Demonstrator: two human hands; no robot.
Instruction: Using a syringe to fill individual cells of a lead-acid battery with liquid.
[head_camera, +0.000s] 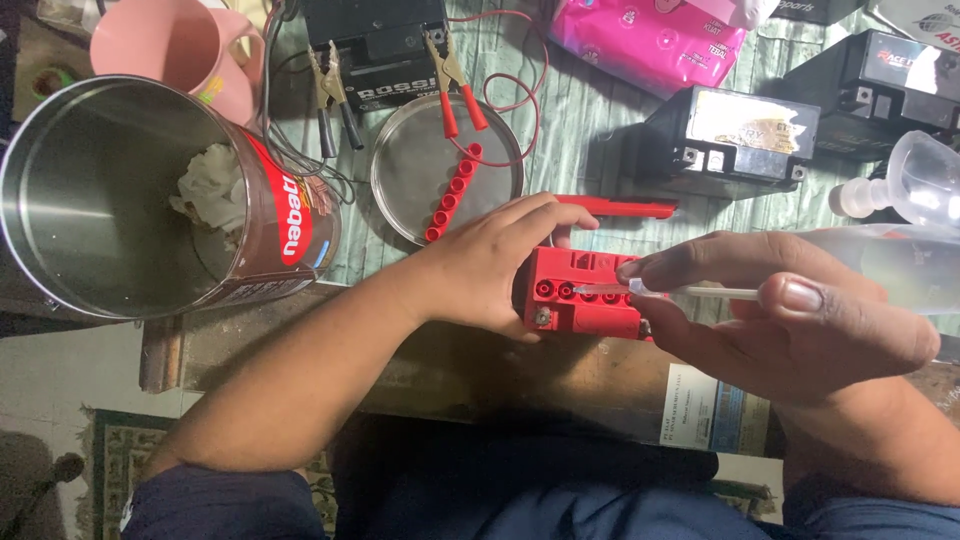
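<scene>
- Head view looks straight down on a workbench (420, 370) whose near edge runs across the middle of the picture, with the person's dark blue trousers below it.
- At that near edge sits a small red battery (580, 300), its top showing a row of open round filler holes.
- The left hand (490, 265) is wrapped around the left end and far side of the red battery, fingers laid over its top edge, gripping it in place.
- The right hand (790, 320) is closed around a clear plastic squeeze bottle (890, 265) that lies nearly level, pointing left.
- A thin clear nozzle (690, 292) runs from the bottle between thumb and forefinger; its tip rests at one of the filler holes near the middle of the row.
- Just beyond the red battery lies a long red strip (615, 208), flat on the surface.
- Farther back stands a round metal lid (410, 190) holding a red strip of joined plugs (452, 192), with two red-handled clips (452, 90) touching its far rim.
- At the left edge a large open tin (120, 200) lies tilted, a crumpled white rag (210, 190) inside, and a pink mug (180, 50) behind it.
- Black batteries (730, 135) stand toward the far right corner, beside a pink packet (645, 40).
</scene>
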